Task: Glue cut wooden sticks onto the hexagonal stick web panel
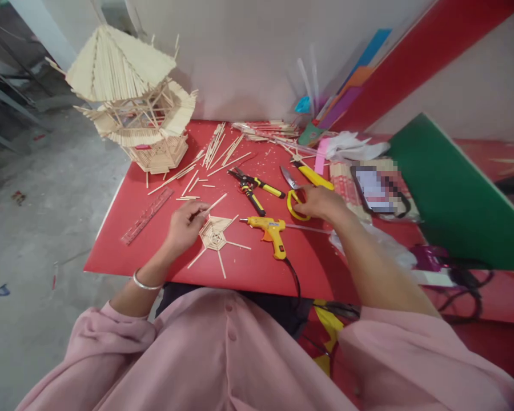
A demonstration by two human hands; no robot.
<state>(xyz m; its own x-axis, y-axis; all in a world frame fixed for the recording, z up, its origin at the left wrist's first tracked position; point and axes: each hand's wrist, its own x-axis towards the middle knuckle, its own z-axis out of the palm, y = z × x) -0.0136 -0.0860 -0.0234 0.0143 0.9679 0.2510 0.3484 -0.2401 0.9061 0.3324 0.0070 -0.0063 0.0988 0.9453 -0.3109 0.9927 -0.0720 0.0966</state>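
My left hand (188,224) pinches a thin wooden stick (218,201) at the upper left of a small web-shaped stick piece (215,240). Several bare spokes stick out from that piece, which lies flat on the red table. At the right, my right hand (323,202) has its fingers on the yellow handles of a pair of scissors (294,194), whose blades point away from me. A yellow glue gun (270,230) rests on its side between my hands, its nozzle facing the stick piece. Beyond it lie black-and-yellow cutting pliers (257,187).
A tiered stick house (124,103) stands at the back left. Loose sticks (216,145) and a clear ruler (148,216) lie near it. A yellow-handled cutter (312,174), a phone (373,191), white gloves (355,146) and a green board (458,200) are on the right.
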